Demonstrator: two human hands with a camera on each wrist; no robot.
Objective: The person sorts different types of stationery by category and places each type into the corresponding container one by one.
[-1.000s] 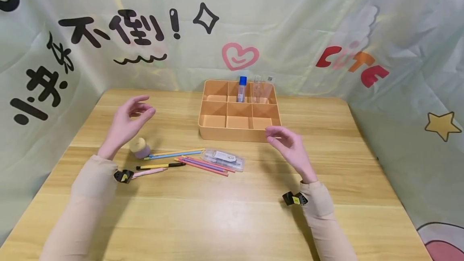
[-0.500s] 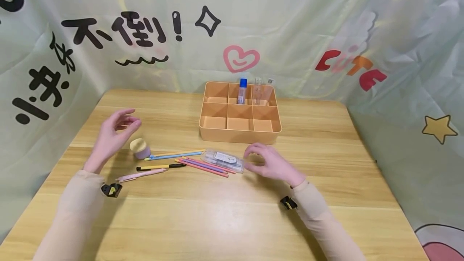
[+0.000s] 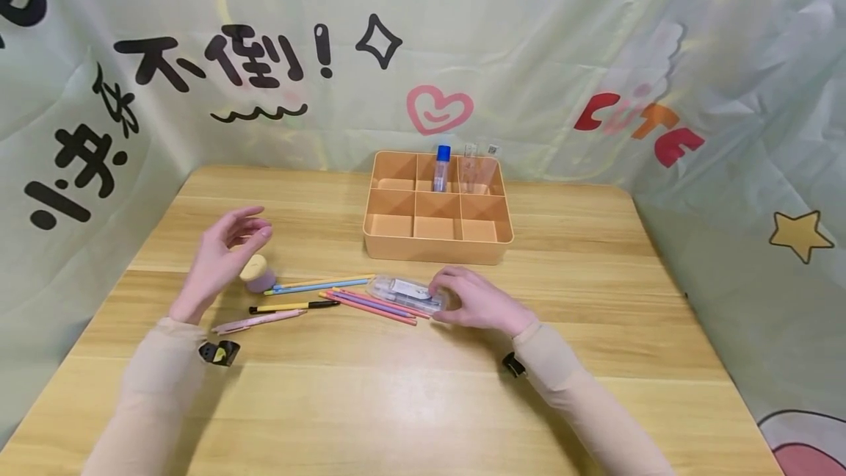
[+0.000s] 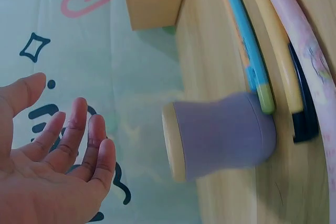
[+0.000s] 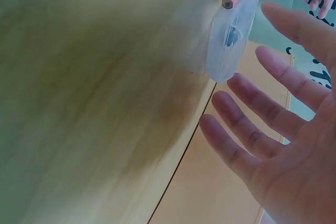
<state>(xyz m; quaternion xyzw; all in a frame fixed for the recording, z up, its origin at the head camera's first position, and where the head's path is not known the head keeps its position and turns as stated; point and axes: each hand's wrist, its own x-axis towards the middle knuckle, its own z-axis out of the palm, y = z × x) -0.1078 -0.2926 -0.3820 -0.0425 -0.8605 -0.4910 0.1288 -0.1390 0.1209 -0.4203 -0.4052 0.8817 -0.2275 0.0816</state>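
Observation:
My right hand [image 3: 484, 300] is at the right end of a clear plastic case [image 3: 405, 294] with a white label, its thumb and fingers spread around that end. In the right wrist view its fingers [image 5: 252, 90] are extended and not curled onto the case [image 5: 231, 40]. My left hand [image 3: 221, 259] hovers, relaxed and holding nothing, above and beside a small purple container [image 4: 223, 136] with a cream lid. Left of the case lie pink and purple pencils [image 3: 370, 305], blue and yellow pencils [image 3: 324, 285], a yellow-and-black pen [image 3: 291, 307] and a pale pink pen [image 3: 261, 320].
An orange-tan divided box [image 3: 432, 248] stands at the back of the wooden table [image 3: 410, 402]. A blue-capped clear tube [image 3: 441, 169] stands in its back middle compartment, and a transparent item [image 3: 469, 169] in the back right one. A printed cloth [image 3: 529, 35] hangs behind.
My right hand has come down and left from beside the box to the clear case's right end. My left hand has lowered slightly, shifting left then back right. The objects have stayed put.

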